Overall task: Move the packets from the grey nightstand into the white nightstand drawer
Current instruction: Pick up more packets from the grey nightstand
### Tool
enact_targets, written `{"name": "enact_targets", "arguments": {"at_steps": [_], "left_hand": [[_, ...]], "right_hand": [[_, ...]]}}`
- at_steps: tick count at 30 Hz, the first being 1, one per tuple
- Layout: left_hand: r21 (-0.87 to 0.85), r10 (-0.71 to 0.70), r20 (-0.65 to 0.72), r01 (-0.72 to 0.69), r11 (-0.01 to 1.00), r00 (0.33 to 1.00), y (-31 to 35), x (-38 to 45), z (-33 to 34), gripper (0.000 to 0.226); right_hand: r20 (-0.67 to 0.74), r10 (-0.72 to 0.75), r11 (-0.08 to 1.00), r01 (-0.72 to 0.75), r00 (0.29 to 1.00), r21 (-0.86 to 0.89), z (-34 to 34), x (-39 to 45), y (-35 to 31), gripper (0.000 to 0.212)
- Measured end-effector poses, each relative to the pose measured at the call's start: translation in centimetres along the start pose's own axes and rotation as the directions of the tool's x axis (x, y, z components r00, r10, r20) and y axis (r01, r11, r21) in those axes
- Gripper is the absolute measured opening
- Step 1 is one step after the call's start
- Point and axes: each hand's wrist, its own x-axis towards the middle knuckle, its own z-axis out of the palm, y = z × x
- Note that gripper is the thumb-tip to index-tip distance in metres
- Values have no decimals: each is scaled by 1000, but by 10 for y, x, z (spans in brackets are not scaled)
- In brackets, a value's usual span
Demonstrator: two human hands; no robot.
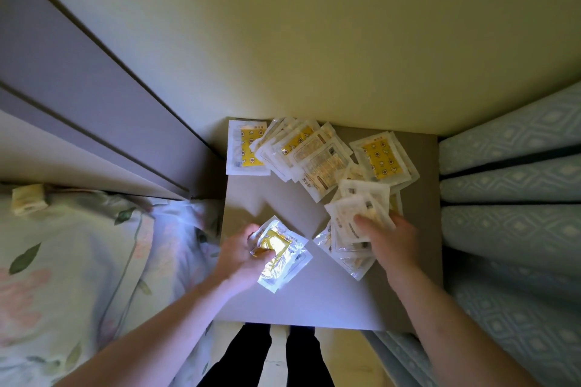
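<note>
Several white packets with yellow patterned centres point(301, 151) lie scattered over the back and right of the grey nightstand top point(267, 195). My left hand point(242, 256) grips a small stack of shiny packets point(283, 253) near the front left of the top, thumb pressed on the yellow centre. My right hand point(393, 239) is closed on another bundle of packets point(358, 220) at the right, fingers under them and thumb on top. One packet point(246, 148) lies flat at the back left corner. No white nightstand or drawer is visible.
A bed with a floral cover point(78, 261) borders the nightstand on the left, with a grey headboard point(78, 72) behind it. Light blue patterned curtain folds point(509, 214) hang at the right. A pale yellow wall stands behind. My dark trouser legs point(267, 355) show below the front edge.
</note>
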Motion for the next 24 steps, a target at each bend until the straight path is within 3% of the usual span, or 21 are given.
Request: {"name": "enact_targets", "arguments": {"at_steps": [7,11,15,19,22,24], "left_hand": [[-7,8,8,-8,1000,1000,-6,2,1,34],[-29,-7,-18,6,1000,1000,-11,-5,-4,39],[-116,-42,-137,26,993,990,-2,-26,-19,22],[-232,-77,-152,40,972,985,19,-63,-42,20],[-204,-52,-164,17,979,985,41,-98,-64,17],[-172,-9,-170,-21,985,985,54,-121,-78,14]], "right_hand": [[-149,68,996,-59,986,64,33,21,-4,30],[-168,88,992,-71,982,108,38,12,-3,32],[-134,91,988,-73,987,133,34,-13,-2,33],[-34,75,997,-74,997,33,18,-61,-4,31],[-7,41,995,-42,999,-87,-3,-107,-16,24],[-6,16,990,-16,1000,-139,-17,-138,-24,31]]}}
